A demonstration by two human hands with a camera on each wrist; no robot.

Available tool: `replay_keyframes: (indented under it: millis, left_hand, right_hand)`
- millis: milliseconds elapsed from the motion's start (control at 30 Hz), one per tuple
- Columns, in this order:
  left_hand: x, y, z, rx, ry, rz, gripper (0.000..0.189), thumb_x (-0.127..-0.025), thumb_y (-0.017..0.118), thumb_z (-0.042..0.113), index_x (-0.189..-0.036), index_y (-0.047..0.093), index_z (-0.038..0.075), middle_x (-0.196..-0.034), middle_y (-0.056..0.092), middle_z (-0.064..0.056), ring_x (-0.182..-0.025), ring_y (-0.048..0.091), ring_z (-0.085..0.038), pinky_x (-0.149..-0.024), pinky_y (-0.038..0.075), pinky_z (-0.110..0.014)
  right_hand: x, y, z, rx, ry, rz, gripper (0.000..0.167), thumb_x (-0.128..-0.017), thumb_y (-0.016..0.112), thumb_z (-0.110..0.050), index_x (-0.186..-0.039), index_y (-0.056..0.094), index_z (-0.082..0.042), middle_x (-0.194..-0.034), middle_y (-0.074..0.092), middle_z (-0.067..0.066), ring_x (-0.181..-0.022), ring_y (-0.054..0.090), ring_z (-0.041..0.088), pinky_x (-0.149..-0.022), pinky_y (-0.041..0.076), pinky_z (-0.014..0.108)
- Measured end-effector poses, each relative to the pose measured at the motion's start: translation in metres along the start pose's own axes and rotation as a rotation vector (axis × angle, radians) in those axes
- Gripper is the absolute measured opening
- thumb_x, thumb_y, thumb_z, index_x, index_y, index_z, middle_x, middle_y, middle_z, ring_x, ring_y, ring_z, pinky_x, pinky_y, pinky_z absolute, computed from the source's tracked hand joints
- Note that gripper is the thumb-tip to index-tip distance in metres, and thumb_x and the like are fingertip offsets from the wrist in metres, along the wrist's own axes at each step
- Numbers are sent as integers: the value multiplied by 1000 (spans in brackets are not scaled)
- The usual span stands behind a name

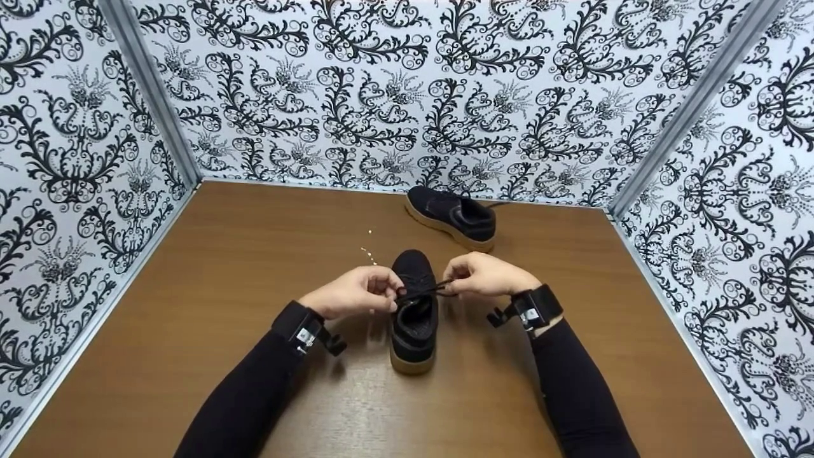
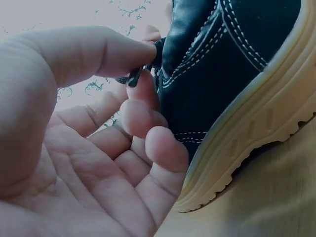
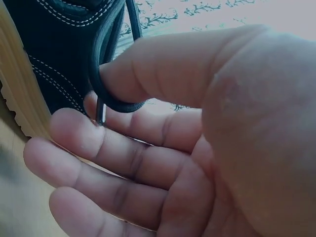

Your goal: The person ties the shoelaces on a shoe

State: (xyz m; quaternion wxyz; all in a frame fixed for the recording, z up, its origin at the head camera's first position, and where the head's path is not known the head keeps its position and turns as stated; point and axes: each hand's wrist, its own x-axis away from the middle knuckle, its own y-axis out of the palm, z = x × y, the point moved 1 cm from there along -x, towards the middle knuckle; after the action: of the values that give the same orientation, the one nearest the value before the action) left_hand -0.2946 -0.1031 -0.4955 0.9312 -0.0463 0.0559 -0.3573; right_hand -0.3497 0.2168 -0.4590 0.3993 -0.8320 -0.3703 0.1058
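While I look on from above, the black lace-up shoe (image 1: 413, 318) stands flat on the brown table (image 1: 267, 254), its toe pointing away from the person. The left hand (image 1: 359, 292) is just left of the shoe, and the right hand (image 1: 486, 275) is just right of it. A dark lace (image 1: 440, 287) runs over the top of the shoe to the right fingers. A second shoe (image 1: 448, 213) sits past the toe, a bit to the right, near the patterned wall (image 1: 381, 95). The table goes far out on both sides of the black lace-up shoe, so I think the hands have room to pull wide. The table's back edge is well past the toe. The right hand could bump the second shoe if it swings too far forward.

From the left wrist, I see the thumb and first finger pinching a tiny bit of lace beside the shoe's stitched side. The other fingers are loosely bent. Such a tiny bit could slide out if the pinch goes soft.

From the right wrist, the lace loops round the thumb, next to the shoe. Thumb and first finger hold it, and the other fingers fan out, a little bent. I can't tell how hard they squeeze. The loop could slip off if the thumb tips down.
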Motion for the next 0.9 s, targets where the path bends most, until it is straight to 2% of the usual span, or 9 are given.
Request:
replay_keyframes:
  millis: [133,200,267,400,467,533,633,700,900]
  left_hand:
    - [-1,3,0,-43,5,35,20,-101,82,12,-117,75,1,-95,71,0,-80,62,-17,-64,51,-24]
    - [-2,4,0,-62,2,53,16,-104,81,17,-113,77,5,-92,70,2,-77,61,-19,-64,51,-24]
    - [-3,7,0,-62,1,67,14,-105,79,19,-108,77,6,-88,69,3,-74,60,-18,-63,51,-24]
    - [-5,11,-2,-58,14,90,23,-109,76,25,-99,73,4,-81,63,3,-69,56,-13,-60,48,-24]
    - [-6,13,-4,-41,22,101,29,-110,74,26,-96,69,1,-79,60,3,-67,53,-12,-60,45,-24]
    - [-7,14,-5,-11,28,106,35,-111,72,26,-92,63,-1,-77,56,2,-66,49,-13,-60,42,-25]
    - [-8,16,-7,46,29,103,38,-112,70,23,-89,57,-4,-74,50,2,-63,45,-13,-59,38,-26]
    - [-8,16,-8,89,24,101,38,-112,69,22,-87,55,-3,-72,47,2,-60,42,-14,-56,36,-27]
    - [-8,15,-11,216,6,105,28,-110,69,13,-84,62,5,-70,44,3,-58,40,-12,-54,34,-25]
  right_hand:
    - [1,-1,-2,-5,17,6,13,-103,79,-30,-105,78,-17,-94,80,2,-81,77,27,-65,50,27]
    - [2,-1,-4,34,22,11,18,-103,80,-34,-98,77,-17,-87,77,0,-75,74,24,-64,48,28]
    - [3,0,-6,63,31,2,26,-104,79,-36,-92,77,-12,-83,75,4,-69,68,19,-61,44,28]
    - [5,1,-9,110,36,-28,36,-105,76,-33,-82,75,-6,-71,66,-3,-59,53,9,-56,38,27]
    - [5,0,-9,137,35,-48,36,-105,74,-30,-76,72,-9,-66,62,-8,-56,51,7,-55,36,26]
    - [6,0,-9,178,35,-50,40,-105,74,-29,-69,64,-15,-63,52,-13,-54,45,6,-55,34,26]
    - [7,-2,-9,229,44,-55,46,-105,74,-29,-64,53,-23,-61,45,-15,-53,41,6,-56,32,27]
    - [8,-2,-9,249,48,-50,48,-105,74,-28,-64,51,-23,-60,45,-14,-53,41,6,-57,33,27]
    - [8,0,-10,259,73,-43,43,-104,74,-23,-63,60,-19,-58,59,-12,-52,51,7,-56,38,26]
